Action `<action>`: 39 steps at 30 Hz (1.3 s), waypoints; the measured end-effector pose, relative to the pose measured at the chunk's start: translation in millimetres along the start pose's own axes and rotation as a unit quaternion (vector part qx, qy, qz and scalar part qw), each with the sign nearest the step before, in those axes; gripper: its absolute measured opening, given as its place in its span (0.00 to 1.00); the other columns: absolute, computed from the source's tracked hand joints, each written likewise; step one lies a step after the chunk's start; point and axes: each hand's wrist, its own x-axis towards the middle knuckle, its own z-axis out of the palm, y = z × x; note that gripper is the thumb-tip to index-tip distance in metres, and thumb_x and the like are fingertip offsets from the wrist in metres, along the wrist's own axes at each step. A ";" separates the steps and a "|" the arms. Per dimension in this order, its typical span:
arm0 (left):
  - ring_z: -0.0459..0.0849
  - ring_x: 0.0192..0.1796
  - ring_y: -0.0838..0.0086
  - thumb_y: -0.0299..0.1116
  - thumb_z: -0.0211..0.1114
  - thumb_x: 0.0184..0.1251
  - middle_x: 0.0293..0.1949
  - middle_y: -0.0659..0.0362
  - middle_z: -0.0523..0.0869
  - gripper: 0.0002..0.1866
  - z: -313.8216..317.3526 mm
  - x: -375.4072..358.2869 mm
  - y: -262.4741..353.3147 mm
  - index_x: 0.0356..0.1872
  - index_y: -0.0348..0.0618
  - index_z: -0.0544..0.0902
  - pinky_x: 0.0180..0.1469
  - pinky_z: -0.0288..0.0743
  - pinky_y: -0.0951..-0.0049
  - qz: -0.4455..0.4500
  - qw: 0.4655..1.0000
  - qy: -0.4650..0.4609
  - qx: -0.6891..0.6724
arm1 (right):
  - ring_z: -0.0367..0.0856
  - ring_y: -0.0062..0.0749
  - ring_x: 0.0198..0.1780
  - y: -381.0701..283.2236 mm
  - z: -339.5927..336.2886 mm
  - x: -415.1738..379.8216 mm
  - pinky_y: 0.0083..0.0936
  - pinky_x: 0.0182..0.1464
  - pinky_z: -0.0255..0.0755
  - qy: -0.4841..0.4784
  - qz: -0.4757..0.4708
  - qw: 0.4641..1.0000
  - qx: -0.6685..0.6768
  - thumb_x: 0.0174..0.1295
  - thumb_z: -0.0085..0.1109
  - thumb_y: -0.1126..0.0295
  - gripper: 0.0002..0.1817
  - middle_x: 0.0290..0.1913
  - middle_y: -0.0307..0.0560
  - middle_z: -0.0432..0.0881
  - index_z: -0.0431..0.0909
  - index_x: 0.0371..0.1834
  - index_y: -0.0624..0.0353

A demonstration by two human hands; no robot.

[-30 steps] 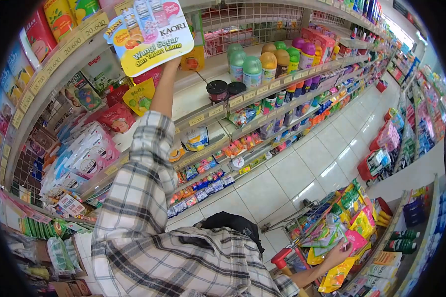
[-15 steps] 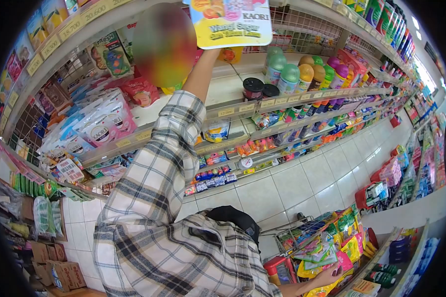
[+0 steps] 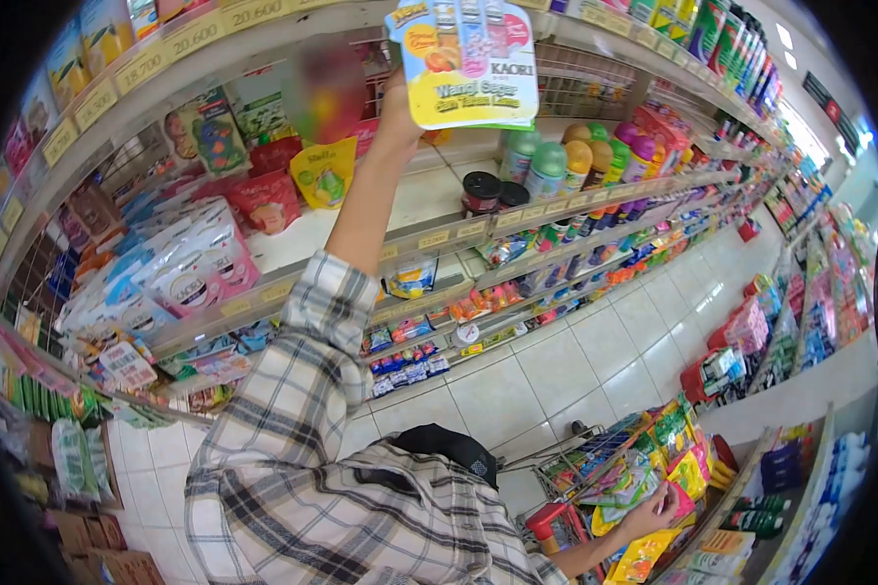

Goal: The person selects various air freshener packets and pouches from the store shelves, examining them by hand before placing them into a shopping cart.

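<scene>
My left arm, in a checked sleeve, reaches up into the shelf. My left hand (image 3: 398, 115) is partly behind a KAORI shelf sign (image 3: 470, 83), which hides its fingers, so I cannot see whether it grips anything. Below and left of that wrist stand a yellow pouch (image 3: 324, 174) and a red pouch (image 3: 265, 200). At the lower right, my right hand (image 3: 652, 515) hovers over or rests on packets in a shopping cart (image 3: 556, 487). Its fingers are loosely curled and apart, beside a pink packet (image 3: 682, 503) and above a yellow packet (image 3: 644, 558).
KAORI bags (image 3: 190, 283) lie piled on the shelf at left. Two dark round tubs (image 3: 481, 192) and several round-capped bottles (image 3: 578, 161) stand right of my left arm. Tiled floor (image 3: 566, 361) runs between the shelving rows. Cardboard boxes (image 3: 122, 565) sit at lower left.
The view has shifted, and the shelf sign and left hand appear lower. More of the yellow pouch shows now. My right hand has moved up slightly over the packets, its fingers more curled.
</scene>
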 end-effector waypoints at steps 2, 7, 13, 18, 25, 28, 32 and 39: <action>0.84 0.39 0.77 0.32 0.57 0.71 0.42 0.59 0.84 0.12 -0.1 -2.2 -10.2 0.51 0.41 0.78 0.39 0.79 0.76 -0.007 1.000 0.006 0.013 | 0.76 0.31 0.50 -11.9 8.2 -9.3 0.28 0.51 0.71 0.001 -0.003 1.000 0.016 0.67 0.59 0.69 0.10 0.46 0.45 0.80 0.77 0.46 0.65; 0.83 0.43 0.77 0.32 0.54 0.73 0.45 0.58 0.84 0.11 -23.9 11.9 -48.5 0.51 0.40 0.78 0.44 0.79 0.75 -0.046 0.997 0.052 -0.026 | 0.75 0.35 0.54 -32.4 11.5 -31.9 0.30 0.54 0.69 -0.046 -0.024 0.997 0.051 0.65 0.59 0.73 0.09 0.50 0.47 0.77 0.76 0.46 0.63; 0.81 0.51 0.75 0.30 0.57 0.71 0.50 0.57 0.82 0.13 -14.8 13.2 -57.4 0.53 0.39 0.76 0.55 0.76 0.70 0.015 0.998 0.057 -0.029 | 0.74 0.37 0.57 -41.1 -0.2 -63.0 0.31 0.57 0.67 -0.054 0.006 0.998 0.028 0.62 0.61 0.74 0.10 0.53 0.48 0.77 0.76 0.46 0.63; 0.79 0.56 0.69 0.30 0.63 0.68 0.56 0.54 0.79 0.22 10.5 -87.6 -20.2 0.62 0.38 0.71 0.58 0.73 0.66 -0.170 0.982 -0.078 -0.013 | 0.77 0.39 0.53 -78.1 -9.2 -93.2 0.30 0.58 0.68 -0.045 -0.013 0.999 0.027 0.59 0.62 0.76 0.08 0.49 0.52 0.80 0.78 0.41 0.66; 0.79 0.39 0.82 0.27 0.66 0.66 0.36 0.63 0.82 0.07 57.0 -300.8 -66.5 0.39 0.42 0.76 0.41 0.72 0.79 -0.326 0.789 -0.510 -0.107 | 0.78 0.23 0.50 -127.5 -18.3 -137.1 0.21 0.50 0.71 -0.151 0.155 0.935 0.283 0.59 0.66 0.74 0.20 0.50 0.44 0.81 0.73 0.55 0.61; 0.81 0.35 0.80 0.26 0.66 0.66 0.31 0.63 0.83 0.06 75.8 -351.5 -45.3 0.35 0.40 0.76 0.38 0.74 0.78 -0.447 0.595 -0.642 -0.182 | 0.78 0.21 0.49 -126.9 -33.2 -158.4 0.20 0.50 0.72 -0.203 0.199 0.931 0.228 0.58 0.68 0.75 0.26 0.48 0.42 0.81 0.71 0.60 0.61; 0.83 0.36 0.79 0.27 0.66 0.66 0.32 0.60 0.85 0.08 96.4 -385.7 -19.3 0.35 0.38 0.75 0.38 0.76 0.77 -0.403 0.545 -0.700 -0.225 | 0.78 0.19 0.45 -118.5 -69.6 -176.2 0.19 0.49 0.72 -0.267 0.282 0.891 0.233 0.57 0.69 0.76 0.21 0.44 0.39 0.83 0.77 0.54 0.64; 0.82 0.46 0.71 0.32 0.71 0.59 0.47 0.57 0.84 0.18 149.3 -414.0 8.7 0.50 0.41 0.77 0.48 0.75 0.69 -0.266 0.668 -0.678 -0.150 | 0.79 0.19 0.40 -86.0 -164.0 -130.8 0.20 0.46 0.72 -0.103 0.210 0.972 0.008 0.57 0.66 0.76 0.12 0.38 0.39 0.85 0.83 0.44 0.65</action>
